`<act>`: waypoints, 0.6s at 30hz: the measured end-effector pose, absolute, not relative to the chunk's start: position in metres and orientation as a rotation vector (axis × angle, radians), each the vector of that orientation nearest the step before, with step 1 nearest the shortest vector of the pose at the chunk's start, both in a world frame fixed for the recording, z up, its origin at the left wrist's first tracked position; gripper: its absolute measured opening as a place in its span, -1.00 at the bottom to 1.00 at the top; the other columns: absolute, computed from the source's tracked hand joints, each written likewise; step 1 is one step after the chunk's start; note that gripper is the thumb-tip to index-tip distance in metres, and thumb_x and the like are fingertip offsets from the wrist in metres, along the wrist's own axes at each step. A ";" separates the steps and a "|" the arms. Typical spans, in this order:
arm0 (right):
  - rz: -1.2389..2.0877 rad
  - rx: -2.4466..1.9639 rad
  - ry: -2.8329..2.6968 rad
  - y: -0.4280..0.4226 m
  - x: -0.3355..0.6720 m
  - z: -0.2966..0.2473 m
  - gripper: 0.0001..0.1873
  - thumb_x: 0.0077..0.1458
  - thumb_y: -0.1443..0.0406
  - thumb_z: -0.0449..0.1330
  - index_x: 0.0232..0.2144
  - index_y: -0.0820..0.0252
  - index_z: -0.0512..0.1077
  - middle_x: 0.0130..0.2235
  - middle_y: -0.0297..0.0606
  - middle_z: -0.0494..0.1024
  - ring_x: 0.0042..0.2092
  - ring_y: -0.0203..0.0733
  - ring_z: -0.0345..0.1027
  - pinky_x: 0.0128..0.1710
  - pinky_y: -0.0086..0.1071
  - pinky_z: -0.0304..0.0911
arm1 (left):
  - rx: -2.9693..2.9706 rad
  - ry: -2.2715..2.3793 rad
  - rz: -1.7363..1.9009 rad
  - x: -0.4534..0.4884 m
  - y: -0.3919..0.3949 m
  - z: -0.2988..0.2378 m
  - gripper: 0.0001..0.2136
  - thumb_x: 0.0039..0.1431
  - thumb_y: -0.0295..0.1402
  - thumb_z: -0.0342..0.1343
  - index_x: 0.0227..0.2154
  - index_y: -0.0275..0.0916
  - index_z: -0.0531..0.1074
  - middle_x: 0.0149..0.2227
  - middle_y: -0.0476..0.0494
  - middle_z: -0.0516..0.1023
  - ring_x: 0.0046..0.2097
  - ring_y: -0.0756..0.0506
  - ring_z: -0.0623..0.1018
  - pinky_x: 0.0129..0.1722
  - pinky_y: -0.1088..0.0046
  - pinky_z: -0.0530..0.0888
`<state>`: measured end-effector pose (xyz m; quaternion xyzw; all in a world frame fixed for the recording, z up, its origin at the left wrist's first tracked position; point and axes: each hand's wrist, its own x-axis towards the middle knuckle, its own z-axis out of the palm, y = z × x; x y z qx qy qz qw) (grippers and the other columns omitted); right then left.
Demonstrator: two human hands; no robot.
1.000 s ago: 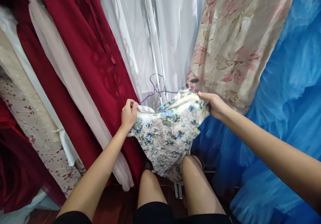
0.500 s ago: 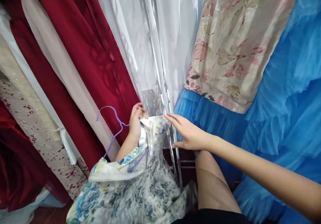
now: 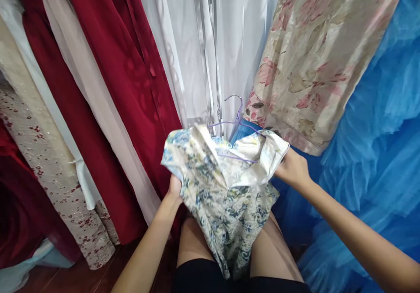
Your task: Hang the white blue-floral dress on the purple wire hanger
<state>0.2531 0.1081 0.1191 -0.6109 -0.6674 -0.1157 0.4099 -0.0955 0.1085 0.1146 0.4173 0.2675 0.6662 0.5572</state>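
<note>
A blue, yellow and white floral dress hangs in front of my legs, its neckline facing up with a pale inner lining showing. Inside its shoulders sits a purple wire hanger, hook pointing up and away from me. On the left, my left hand grips the dress at its side below the shoulder; the fingers are mostly behind the cloth. My right hand holds the right shoulder edge, with its fingertips hidden behind the fabric.
Long dark red dresses hang at left, beside a beige one with small red flowers. White cloth and metal poles stand ahead. At right hang a pink-flowered beige dress and blue ruffled tulle.
The dress and hanger have swung round to the middle, the hook moving from left to right. My right hand, open and apart before, now holds the right shoulder; my left hand has moved lower.
</note>
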 end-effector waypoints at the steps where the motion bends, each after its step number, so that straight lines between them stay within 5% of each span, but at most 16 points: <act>1: -0.306 -1.575 -1.658 0.112 0.253 0.131 -0.47 0.01 0.09 0.25 0.02 0.17 0.44 -0.10 -0.03 0.64 -0.09 0.25 0.53 -0.30 -0.24 0.28 | 0.942 0.637 1.566 -0.097 0.110 0.104 -0.47 0.16 0.12 0.15 -0.13 -0.31 0.54 -0.02 -0.34 0.62 0.22 -0.39 0.45 0.25 0.02 0.37; 3: -0.346 -1.571 -1.678 0.119 0.244 0.155 -0.51 0.00 0.07 0.25 -0.04 0.17 0.46 -0.15 -0.07 0.65 -0.14 0.22 0.54 -0.34 -0.28 0.25 | 0.902 0.693 1.593 -0.095 0.111 0.083 -0.42 0.15 0.15 0.15 -0.06 -0.30 0.53 0.05 -0.32 0.60 0.30 -0.34 0.38 0.33 0.09 0.27; 7: -0.449 -1.401 -1.772 0.124 0.226 0.182 -0.43 -0.04 0.06 0.29 0.00 0.19 0.43 -0.10 -0.04 0.62 -0.10 0.21 0.52 -0.29 -0.27 0.27 | 1.012 0.933 1.691 -0.083 0.108 0.051 -0.52 0.04 -0.19 0.39 0.02 -0.24 0.52 0.10 -0.22 0.58 0.30 -0.26 0.39 0.36 0.21 0.21; 11: -0.406 -1.158 -1.935 0.119 0.236 0.168 -0.27 -0.05 0.13 0.30 0.18 0.22 0.33 0.06 0.02 0.53 0.03 0.20 0.43 -0.08 -0.14 0.33 | 1.012 1.048 1.773 -0.071 0.091 0.031 -0.51 0.05 -0.28 0.39 0.07 -0.21 0.49 0.12 -0.21 0.56 0.22 -0.23 0.48 0.33 0.22 0.26; 14: -0.341 -1.011 -1.941 0.103 0.240 0.144 -0.21 -0.02 0.16 0.29 0.26 0.16 0.26 0.21 0.03 0.39 0.20 0.24 0.26 0.16 0.05 0.18 | 0.934 1.059 1.721 -0.060 0.073 0.018 -0.52 0.04 -0.28 0.40 0.03 -0.26 0.50 0.09 -0.26 0.58 0.19 -0.26 0.51 0.29 0.20 0.33; 18: -0.102 -0.970 -1.390 0.061 0.198 0.093 -0.58 0.12 0.19 0.26 0.03 0.14 0.42 0.01 -0.07 0.49 0.06 0.08 0.35 0.10 -0.05 0.23 | 0.794 1.069 1.742 -0.045 0.048 0.007 -0.45 -0.01 -0.28 0.43 0.07 -0.26 0.48 0.08 -0.28 0.59 0.20 -0.27 0.51 0.25 0.18 0.38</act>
